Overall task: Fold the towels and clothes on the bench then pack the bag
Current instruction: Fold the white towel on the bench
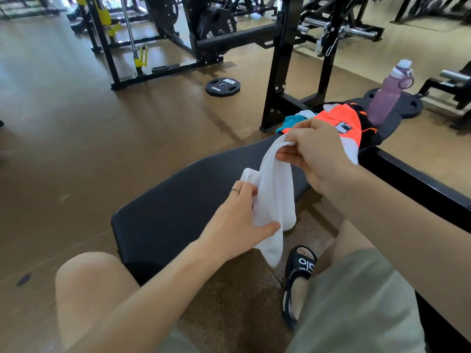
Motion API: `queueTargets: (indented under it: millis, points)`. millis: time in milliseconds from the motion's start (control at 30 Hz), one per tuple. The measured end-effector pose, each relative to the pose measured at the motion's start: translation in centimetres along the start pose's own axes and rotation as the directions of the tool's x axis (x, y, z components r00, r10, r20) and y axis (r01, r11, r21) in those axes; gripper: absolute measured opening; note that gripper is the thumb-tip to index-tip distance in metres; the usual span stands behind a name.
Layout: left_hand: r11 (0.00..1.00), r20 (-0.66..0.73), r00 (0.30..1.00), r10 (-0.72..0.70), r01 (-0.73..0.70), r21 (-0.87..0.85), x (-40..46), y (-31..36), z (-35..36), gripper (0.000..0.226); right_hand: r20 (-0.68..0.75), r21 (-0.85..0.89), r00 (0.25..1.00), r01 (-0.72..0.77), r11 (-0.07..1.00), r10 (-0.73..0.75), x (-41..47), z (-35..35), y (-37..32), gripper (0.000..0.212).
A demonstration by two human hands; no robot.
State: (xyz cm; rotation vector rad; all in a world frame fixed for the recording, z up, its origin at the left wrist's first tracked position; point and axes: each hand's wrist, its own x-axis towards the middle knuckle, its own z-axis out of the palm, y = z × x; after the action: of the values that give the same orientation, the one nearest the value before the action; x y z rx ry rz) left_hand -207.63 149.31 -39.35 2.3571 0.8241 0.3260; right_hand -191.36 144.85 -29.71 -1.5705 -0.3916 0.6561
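Observation:
A white towel (274, 197) hangs bunched between both hands above the black padded bench (178, 207). My right hand (316, 154) pinches its top edge. My left hand (237, 222) grips it lower down, thumb across the cloth, a ring on one finger. At the bench's far end lies a pile of clothes: an orange and white garment (344, 121) on top, a teal and white piece (293, 122) to its left, and black fabric (369, 133) beneath. No bag is visible.
A purple water bottle (388, 93) stands on a weight plate (407, 105) beyond the clothes. A 10 kg plate (223, 86) lies on the floor. Black rack uprights (280, 72) rise behind the bench. A black frame bar (420, 184) runs along the right. My sandalled foot (299, 278) rests below.

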Motion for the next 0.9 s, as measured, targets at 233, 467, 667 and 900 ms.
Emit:
queueTargets:
  millis: [233, 467, 667, 900]
  points:
    - [0.996, -0.149, 0.989, 0.005, 0.008, 0.085, -1.0, -0.6, 1.3, 0.020, -0.042, 0.125, 0.996, -0.079, 0.989, 0.085, 0.0, -0.8, 0.1, 0.017]
    - [0.981, -0.192, 0.968, -0.164, 0.180, 0.072, -0.3, 2.2, 0.9, 0.068, 0.107, 0.212, 0.981, -0.184, 0.960, 0.165, -1.3, 1.2, 1.2, 0.018]
    - [0.987, -0.320, 0.944, -0.077, 0.116, 0.106, 0.2, 1.4, -0.3, 0.010, 0.040, 0.169, 0.997, -0.070, 0.983, 0.064, -1.3, 0.9, 1.8, 0.014]
    - [0.912, -0.262, 0.965, -0.009, 0.115, 0.393, -1.3, -2.5, -4.5, 0.005, -0.150, -0.266, 0.962, 0.183, 0.947, -0.228, 1.2, -3.2, 2.0, 0.010]
